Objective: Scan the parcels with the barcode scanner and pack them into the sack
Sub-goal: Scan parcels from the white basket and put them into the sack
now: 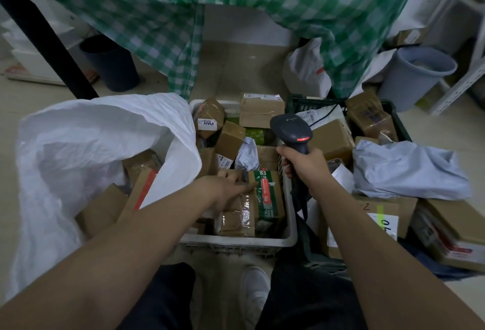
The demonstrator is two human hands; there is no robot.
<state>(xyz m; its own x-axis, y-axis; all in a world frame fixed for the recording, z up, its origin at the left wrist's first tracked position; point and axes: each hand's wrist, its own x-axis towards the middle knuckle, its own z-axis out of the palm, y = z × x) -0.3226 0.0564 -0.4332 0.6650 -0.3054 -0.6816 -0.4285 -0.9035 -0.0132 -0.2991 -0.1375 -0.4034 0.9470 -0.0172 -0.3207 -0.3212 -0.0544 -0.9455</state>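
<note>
Parcels fill the white crate (290,235) in front of us, a jumble of brown cartons and grey mailers, and we are working on the near one, a taped carton with a green printed label (265,195) lying at the crate's near right corner. Our left hand (228,185) reaches across from the left and rests on that carton's far left edge, fingers loosely bent over it; we cannot tell whether they have truly closed round it, though we judge the reach is meant to turn or lift the box so its label faces up. Our right hand (305,165) is wrapped firmly round the grip of the barcode scanner (292,131), held upright over the crate with its red light showing (its head is aimed away from us, toward the parcels). To the left the white sack (78,132) stands open, its mouth folded back just beside the crate, with several cartons already inside, so a scanned box has only a short way to go. More parcels sit in a dark crate (401,125) and on the floor (236,67) to the right.
</note>
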